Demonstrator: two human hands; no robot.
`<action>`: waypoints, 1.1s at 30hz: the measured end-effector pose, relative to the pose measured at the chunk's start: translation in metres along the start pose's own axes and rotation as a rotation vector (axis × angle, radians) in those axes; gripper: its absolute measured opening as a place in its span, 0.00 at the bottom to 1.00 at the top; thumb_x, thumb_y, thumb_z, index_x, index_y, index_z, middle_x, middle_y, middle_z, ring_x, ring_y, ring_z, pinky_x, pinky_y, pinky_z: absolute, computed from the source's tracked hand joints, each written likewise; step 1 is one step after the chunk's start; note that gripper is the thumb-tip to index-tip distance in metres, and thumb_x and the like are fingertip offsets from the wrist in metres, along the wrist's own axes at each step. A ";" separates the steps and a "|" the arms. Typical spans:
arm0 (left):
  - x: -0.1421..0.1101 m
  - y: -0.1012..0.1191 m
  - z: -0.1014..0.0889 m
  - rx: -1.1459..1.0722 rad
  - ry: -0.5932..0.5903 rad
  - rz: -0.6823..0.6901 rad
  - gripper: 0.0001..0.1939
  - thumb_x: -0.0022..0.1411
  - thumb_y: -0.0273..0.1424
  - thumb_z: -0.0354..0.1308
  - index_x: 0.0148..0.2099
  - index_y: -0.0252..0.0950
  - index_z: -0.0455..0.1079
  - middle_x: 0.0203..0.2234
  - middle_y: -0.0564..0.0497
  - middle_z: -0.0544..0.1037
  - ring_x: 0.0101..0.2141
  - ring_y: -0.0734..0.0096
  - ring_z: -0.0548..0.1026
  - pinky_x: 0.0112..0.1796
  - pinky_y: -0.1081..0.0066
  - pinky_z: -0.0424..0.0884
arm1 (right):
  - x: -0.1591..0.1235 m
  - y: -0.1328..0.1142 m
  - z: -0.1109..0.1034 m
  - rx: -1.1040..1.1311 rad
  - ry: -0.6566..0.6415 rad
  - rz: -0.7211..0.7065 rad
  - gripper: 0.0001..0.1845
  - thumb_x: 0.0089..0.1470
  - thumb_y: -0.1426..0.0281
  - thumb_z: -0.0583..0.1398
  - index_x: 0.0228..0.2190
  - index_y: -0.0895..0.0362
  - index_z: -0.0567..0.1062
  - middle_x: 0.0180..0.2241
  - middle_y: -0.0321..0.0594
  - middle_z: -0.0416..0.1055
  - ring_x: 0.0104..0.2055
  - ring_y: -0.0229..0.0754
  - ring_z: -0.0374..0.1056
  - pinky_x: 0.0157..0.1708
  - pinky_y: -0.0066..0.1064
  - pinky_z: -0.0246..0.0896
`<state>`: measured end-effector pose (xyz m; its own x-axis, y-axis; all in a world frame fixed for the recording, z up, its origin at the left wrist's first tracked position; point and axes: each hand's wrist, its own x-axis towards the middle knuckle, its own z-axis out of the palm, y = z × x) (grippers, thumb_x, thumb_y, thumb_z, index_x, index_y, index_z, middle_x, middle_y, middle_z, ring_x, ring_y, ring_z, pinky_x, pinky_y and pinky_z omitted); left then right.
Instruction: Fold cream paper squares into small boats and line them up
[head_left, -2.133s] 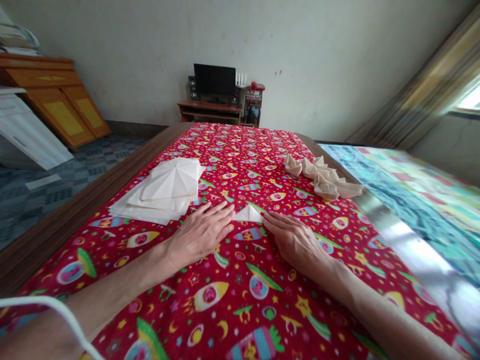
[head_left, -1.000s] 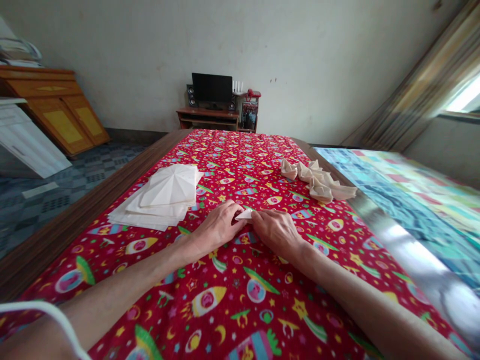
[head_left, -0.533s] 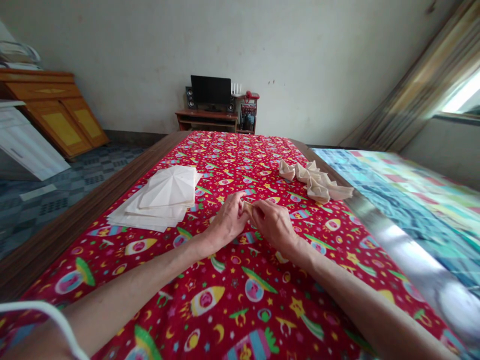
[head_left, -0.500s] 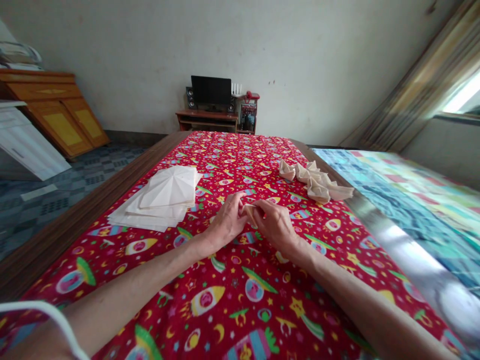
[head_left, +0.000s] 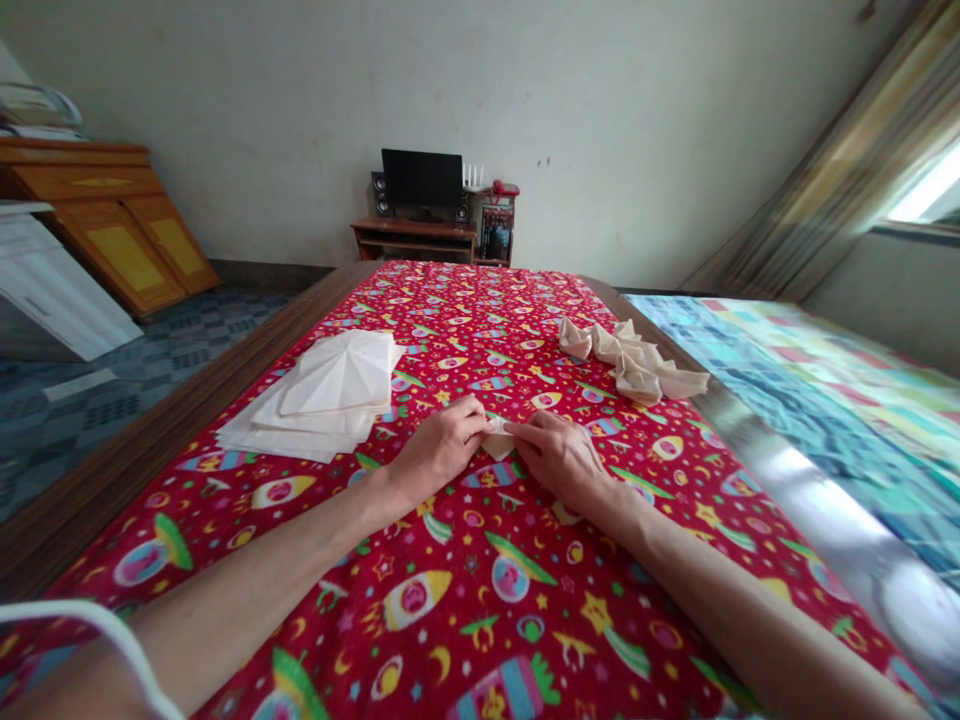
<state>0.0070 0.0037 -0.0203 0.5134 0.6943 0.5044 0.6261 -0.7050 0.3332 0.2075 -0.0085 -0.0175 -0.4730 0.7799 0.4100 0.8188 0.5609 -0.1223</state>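
Note:
Between my two hands, low over the red cloth, is a small piece of folded cream paper (head_left: 499, 442). The fingers of my left hand (head_left: 442, 442) are closed on its left edge. My right hand (head_left: 559, 455) pinches it from the right, index finger stretched along its top. Part of the paper is hidden behind my fingers. To the left lies a stack of creased paper sheets (head_left: 341, 375), fold lines fanning across the top one. Over on the right sits a cluster of folded paper shapes (head_left: 637, 365) with pointed tips.
A red patterned cloth (head_left: 480, 330) covers the long table, whose brown wooden edge (head_left: 277, 325) shows at left. A white cable (head_left: 97, 615) crosses the lower left corner. Beyond the table stand a monitor (head_left: 422, 180) and a desk (head_left: 412, 232). A bed (head_left: 810, 380) lies at right.
The folded paper has been turned and lowered, so that a pale pointed face now shows. My hands have moved slightly apart. The stack and the cluster have stayed put.

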 end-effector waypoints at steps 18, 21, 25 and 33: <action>-0.005 0.001 -0.006 -0.073 -0.017 0.018 0.05 0.62 0.23 0.53 0.34 0.33 0.68 0.32 0.49 0.72 0.36 0.71 0.71 0.39 0.72 0.68 | -0.003 0.008 0.003 0.295 -0.013 -0.035 0.09 0.57 0.70 0.56 0.33 0.57 0.76 0.31 0.40 0.70 0.31 0.35 0.64 0.30 0.24 0.56; -0.004 0.000 -0.006 -0.073 -0.020 -0.016 0.06 0.63 0.24 0.53 0.34 0.33 0.69 0.32 0.50 0.71 0.36 0.71 0.70 0.39 0.73 0.67 | -0.002 0.006 0.003 0.302 -0.012 0.006 0.09 0.57 0.68 0.56 0.32 0.57 0.76 0.30 0.39 0.70 0.29 0.35 0.64 0.29 0.24 0.55; -0.002 0.000 -0.003 -0.023 -0.023 -0.151 0.08 0.62 0.28 0.54 0.31 0.33 0.69 0.29 0.51 0.69 0.32 0.72 0.70 0.35 0.73 0.66 | 0.001 0.003 0.005 0.226 -0.006 0.082 0.11 0.58 0.66 0.55 0.29 0.57 0.74 0.28 0.38 0.69 0.28 0.35 0.63 0.28 0.25 0.53; -0.002 -0.001 -0.001 0.048 -0.038 -0.199 0.08 0.63 0.30 0.53 0.31 0.34 0.69 0.29 0.51 0.69 0.33 0.71 0.71 0.36 0.73 0.66 | 0.007 0.001 0.006 0.068 0.024 0.070 0.12 0.59 0.65 0.54 0.26 0.57 0.70 0.26 0.38 0.68 0.27 0.36 0.61 0.29 0.26 0.51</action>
<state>0.0048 0.0029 -0.0210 0.3984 0.8246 0.4016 0.7440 -0.5466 0.3843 0.2030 -0.0012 -0.0202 -0.4065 0.8115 0.4199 0.8255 0.5231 -0.2118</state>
